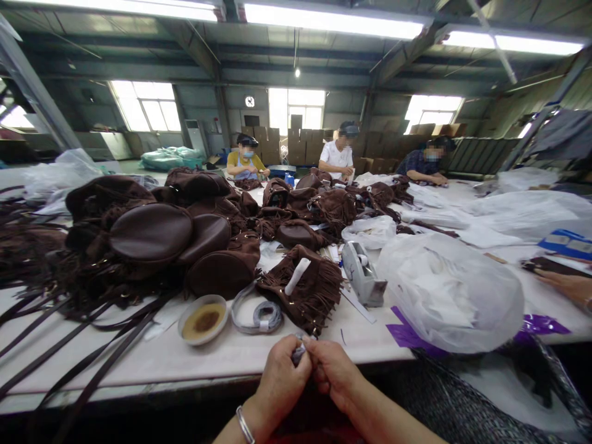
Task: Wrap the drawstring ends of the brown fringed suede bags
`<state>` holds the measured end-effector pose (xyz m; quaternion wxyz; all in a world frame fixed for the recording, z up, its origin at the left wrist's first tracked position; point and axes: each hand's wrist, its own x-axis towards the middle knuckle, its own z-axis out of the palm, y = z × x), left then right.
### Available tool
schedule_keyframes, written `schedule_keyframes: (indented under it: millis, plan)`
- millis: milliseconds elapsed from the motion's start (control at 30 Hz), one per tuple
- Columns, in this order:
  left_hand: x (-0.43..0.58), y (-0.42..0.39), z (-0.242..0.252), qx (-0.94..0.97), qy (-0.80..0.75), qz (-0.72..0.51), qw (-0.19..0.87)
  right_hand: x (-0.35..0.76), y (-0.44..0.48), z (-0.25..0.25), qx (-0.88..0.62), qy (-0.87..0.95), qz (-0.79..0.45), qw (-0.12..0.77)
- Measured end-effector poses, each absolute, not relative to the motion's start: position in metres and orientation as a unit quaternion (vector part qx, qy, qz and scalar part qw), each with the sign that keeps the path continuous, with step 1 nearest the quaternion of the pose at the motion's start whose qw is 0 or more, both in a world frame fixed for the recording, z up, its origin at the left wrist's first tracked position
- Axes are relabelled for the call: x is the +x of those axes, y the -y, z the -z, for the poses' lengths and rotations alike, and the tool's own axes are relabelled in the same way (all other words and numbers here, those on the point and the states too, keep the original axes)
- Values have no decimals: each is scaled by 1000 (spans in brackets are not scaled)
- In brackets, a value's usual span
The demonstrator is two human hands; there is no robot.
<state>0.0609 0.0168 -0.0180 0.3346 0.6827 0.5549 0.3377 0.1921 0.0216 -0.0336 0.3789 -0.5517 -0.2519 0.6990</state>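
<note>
My left hand [281,371], with a silver bangle on its wrist, is closed on a small crumpled grey piece [298,353], perhaps cloth. My right hand [333,369] is pinched shut right against it, at the table's front edge; what its fingers hold is hidden. Just beyond my fingertips lies a dark brown fringed bag [300,293] with a white roll [297,275] on top. Left of the bag are a coil of grey strip [267,316] and a round white bowl [203,319] with a yellowish-brown content.
Brown bags [152,234] are heaped at the left and middle, their straps hanging over the front edge. A grey tape dispenser [363,274] and a big clear plastic bag [451,290] stand right. Another person's hand [567,287] reaches in at far right. Several people work across the table.
</note>
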Motion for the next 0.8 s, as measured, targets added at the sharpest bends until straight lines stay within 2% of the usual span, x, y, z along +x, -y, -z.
schedule_keyframes:
  millis: [133,300,433,567,667,800]
  plan:
    - [59,-15,18,722,-540,-323,288,193,-24,33,-537,255,-703,390]
    - [57,-17,9,739,-522,-292,310,193,-19,32,-515,280,-685,432]
    - [54,-22,8,710,-534,-289,357,193,-20,32,-510,296,-677,440]
    - [48,-28,18,623,-553,-311,458,197,-19,32,-508,359,-659,424]
    - [46,-30,22,582,-545,-325,508,212,-18,27,-535,435,-598,408]
    - [46,-30,20,579,-547,-318,515,266,-31,3,-603,513,-408,454]
